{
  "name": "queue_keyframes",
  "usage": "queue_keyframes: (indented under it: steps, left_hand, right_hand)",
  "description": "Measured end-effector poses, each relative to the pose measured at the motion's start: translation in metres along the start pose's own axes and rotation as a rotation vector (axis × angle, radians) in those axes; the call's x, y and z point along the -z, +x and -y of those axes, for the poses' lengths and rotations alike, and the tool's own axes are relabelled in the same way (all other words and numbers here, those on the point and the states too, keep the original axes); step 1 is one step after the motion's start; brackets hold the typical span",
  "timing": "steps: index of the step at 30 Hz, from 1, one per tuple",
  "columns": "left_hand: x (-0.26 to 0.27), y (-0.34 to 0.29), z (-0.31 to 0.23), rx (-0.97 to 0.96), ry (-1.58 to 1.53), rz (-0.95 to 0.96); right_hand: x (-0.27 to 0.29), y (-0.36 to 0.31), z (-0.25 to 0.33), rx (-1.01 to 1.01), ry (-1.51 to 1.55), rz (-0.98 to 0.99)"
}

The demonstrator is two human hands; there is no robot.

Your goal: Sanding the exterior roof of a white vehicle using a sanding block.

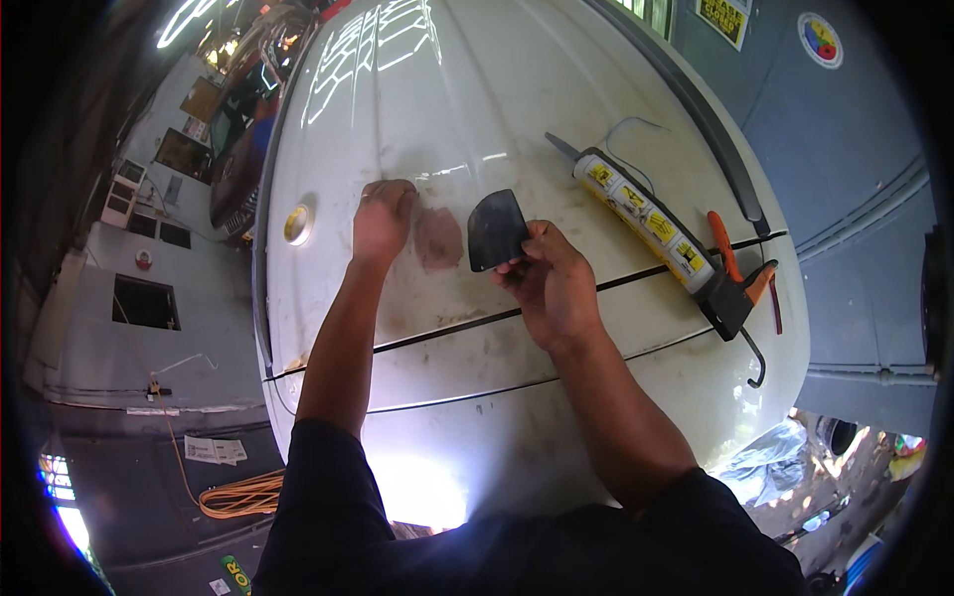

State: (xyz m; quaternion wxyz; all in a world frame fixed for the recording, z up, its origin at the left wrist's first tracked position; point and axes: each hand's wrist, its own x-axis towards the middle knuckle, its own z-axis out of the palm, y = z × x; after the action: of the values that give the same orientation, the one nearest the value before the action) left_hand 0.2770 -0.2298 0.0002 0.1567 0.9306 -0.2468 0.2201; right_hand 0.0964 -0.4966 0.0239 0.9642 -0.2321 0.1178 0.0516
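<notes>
My right hand (552,283) grips the lower right edge of a flat black piece (497,230) with a rounded upper corner, thumb on top. It is held just above a smudged white vehicle roof (417,318). On the left, my left hand (383,221) is closed with its fingers curled down at the roof; what they hold, if anything, is hidden. Between the hands a reddish-brown patch (438,238) shows on the white surface. A caulking gun (730,298) with orange handles lies to the right, loaded with a white and yellow sealant cartridge (644,217).
A roll of tape (297,224) rests at the roof's left side. Black rails (696,109) run along the roof's edges, and a dark seam crosses it below my hands. Coiled orange cord (238,494) lies lower left. A grey wall (845,129) stands on the right.
</notes>
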Motion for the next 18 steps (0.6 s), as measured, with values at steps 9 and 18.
queue_keyframes:
  steps: [9,18]
  left_hand:
    - [0.004,-0.001,-0.004,0.028,-0.009,0.006]
    - [0.015,-0.012,0.002,0.007,0.003,0.014]
  right_hand:
    - [-0.003,-0.001,0.000,-0.001,-0.013,-0.009]
    - [-0.004,0.000,0.000,-0.012,-0.013,0.003]
